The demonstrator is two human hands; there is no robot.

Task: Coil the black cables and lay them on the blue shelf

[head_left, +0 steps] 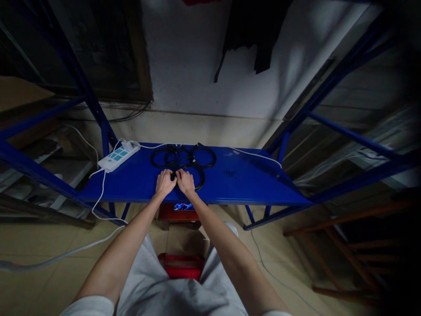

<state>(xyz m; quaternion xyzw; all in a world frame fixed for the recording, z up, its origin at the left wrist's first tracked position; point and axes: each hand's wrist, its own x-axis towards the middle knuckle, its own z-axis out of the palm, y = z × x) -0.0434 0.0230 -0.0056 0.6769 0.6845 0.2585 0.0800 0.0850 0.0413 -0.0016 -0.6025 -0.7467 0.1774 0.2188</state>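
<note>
On the blue shelf (240,175), several black cables lie wound in loops. My left hand (165,181) is at the near side of them, its fingers curled in and closed around part of a black cable. Close beside it, my right hand (185,180) is closed too, thumb toward the left hand, on the near coil of black cable (203,175). That coil's ring shows to the right of my right hand. Behind my hands rest a left coil (151,159) and a right coil (215,159). The cable inside my fingers is mostly hidden.
A white power strip (119,157) with a plug sits at the shelf's left end, its cord hanging over the front. A white cable (256,154) runs along the back right. Blue posts (104,140) frame the shelf. Below are a lit screen (183,206) and a red stool (182,265).
</note>
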